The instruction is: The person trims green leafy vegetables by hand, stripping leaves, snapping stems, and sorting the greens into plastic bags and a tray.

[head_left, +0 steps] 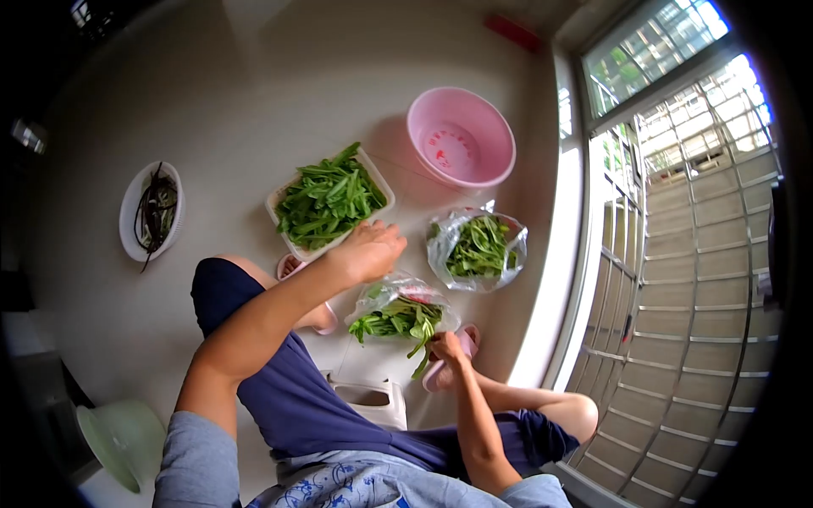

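My left hand (373, 250) reaches past the near corner of a white basket (388, 188) heaped with picked green leaves (329, 200). Its fingers look loosely apart, with nothing visible in them, though their undersides are hidden. Lower down, my right hand (445, 346) is closed on a sprig of leafy greens (421, 343) that hangs to the left of the fingers. Beside that hand, more leafy greens (396, 318) spill from an open clear plastic bag (381, 293). A second clear bag (515, 264) of greens (479, 247) lies further right.
A pink basin (500, 144) stands behind the bags. At left is a white oval basket (129, 222) with dark, long vegetables. A pale green bowl (127, 440) sits lower left, and a white stool (385, 412) between my legs. A barred window (677, 279) runs along the right.
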`<state>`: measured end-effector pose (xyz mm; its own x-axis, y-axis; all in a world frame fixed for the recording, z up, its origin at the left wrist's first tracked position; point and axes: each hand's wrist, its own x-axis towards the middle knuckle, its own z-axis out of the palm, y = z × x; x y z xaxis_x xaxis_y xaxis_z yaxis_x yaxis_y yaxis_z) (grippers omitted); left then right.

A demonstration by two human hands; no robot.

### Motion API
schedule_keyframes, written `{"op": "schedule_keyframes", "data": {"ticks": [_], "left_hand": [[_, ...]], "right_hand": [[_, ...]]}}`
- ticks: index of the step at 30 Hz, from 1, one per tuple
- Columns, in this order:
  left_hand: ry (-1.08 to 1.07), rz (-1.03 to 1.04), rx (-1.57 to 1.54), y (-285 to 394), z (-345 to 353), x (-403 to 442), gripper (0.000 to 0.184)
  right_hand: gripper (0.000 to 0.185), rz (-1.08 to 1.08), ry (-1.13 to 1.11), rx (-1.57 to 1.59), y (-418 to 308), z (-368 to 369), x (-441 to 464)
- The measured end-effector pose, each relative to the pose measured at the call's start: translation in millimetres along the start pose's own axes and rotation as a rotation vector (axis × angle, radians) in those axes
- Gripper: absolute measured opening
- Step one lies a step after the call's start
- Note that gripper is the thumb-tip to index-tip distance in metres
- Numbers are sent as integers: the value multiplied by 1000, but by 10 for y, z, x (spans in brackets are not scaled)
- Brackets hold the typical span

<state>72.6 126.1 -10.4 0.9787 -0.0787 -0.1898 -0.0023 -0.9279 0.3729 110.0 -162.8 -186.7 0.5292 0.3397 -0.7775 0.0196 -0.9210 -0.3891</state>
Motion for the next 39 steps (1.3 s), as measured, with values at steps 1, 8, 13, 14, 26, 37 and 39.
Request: {"op": "schedule_keyframes", "data": {"ticks": [1, 8, 13, 14, 26, 37, 39], "left_hand": [[-6, 22, -34, 5, 16, 7, 31], [-236, 230, -381, 299, -5, 47, 56], [-181, 303, -841, 659, -5, -22, 45], [-187, 287, -942, 724, -43, -39, 39], [-130, 124, -1218, 718, -58, -156, 13], [401, -242, -1342, 342, -526, -66, 12], [427, -340, -1299, 281, -587, -61, 12]], "right_hand": [[17, -62, -75, 101, -113, -149, -141], [15, -420, -174, 128, -976, -1166, -1161], [15, -523, -317, 264, -1184, -1398, -1571], [15, -538, -317, 264, -1169, -1396, -1574], [26, -627, -469, 198, -1203, -1488, -1290], [29, -608, -229, -598, -1201, -918, -775], [33, -569, -493, -570, -1057, -480, -820]]}}
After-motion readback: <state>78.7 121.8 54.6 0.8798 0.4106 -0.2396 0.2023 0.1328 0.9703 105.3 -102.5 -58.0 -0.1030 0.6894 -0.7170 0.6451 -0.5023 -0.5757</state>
